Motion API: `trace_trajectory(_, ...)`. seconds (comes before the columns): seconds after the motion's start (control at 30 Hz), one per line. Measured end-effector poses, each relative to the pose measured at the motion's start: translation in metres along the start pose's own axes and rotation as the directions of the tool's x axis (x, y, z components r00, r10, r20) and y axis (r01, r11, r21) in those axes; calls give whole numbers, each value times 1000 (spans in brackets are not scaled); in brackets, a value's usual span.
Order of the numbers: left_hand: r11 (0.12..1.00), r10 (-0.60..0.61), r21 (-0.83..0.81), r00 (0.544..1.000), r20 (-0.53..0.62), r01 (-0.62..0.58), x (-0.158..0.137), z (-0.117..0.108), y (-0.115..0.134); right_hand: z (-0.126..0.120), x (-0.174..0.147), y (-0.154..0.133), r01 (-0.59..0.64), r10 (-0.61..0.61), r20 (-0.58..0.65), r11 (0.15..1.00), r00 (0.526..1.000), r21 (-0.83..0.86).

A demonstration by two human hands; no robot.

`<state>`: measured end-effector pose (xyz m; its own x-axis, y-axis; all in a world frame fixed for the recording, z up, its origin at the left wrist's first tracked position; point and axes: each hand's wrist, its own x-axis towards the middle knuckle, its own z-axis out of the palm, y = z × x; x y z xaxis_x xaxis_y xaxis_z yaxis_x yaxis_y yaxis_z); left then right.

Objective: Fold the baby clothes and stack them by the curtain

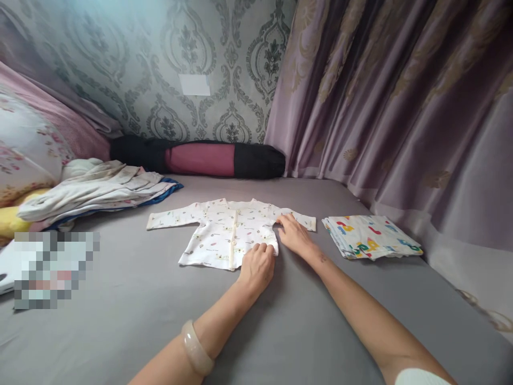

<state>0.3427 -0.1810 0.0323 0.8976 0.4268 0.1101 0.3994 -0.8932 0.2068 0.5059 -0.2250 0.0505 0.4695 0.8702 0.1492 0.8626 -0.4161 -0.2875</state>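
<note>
A small white baby shirt with a tiny print and a buttoned cream front placket lies spread on the bed, its sleeves stretched out to both sides. My left hand is closed over the lower right corner of the shirt, fingers curled down onto the hem. At the right underarm, where sleeve meets body, my right hand has its fingers bent around the edge of the cloth. The fingertips of both hands are partly hidden. A pale bangle circles my left wrist.
To the right lies a folded white cloth with colourful shapes. A pile of clothes is at the left, by a floral pillow. A black and maroon long bolster runs along the wall. Purple curtains hang at the right.
</note>
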Motion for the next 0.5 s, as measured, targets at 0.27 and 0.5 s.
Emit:
trace_trajectory(0.27,998,33,-50,996,-79,-37,1,7,-2,13,33,-4,281,-232,176,895,957,-346)
trace_trajectory(0.5,972,188,-136,981,-53,-194,2,8,-3,3,35,-12,232,-169,210,916,963,-328)
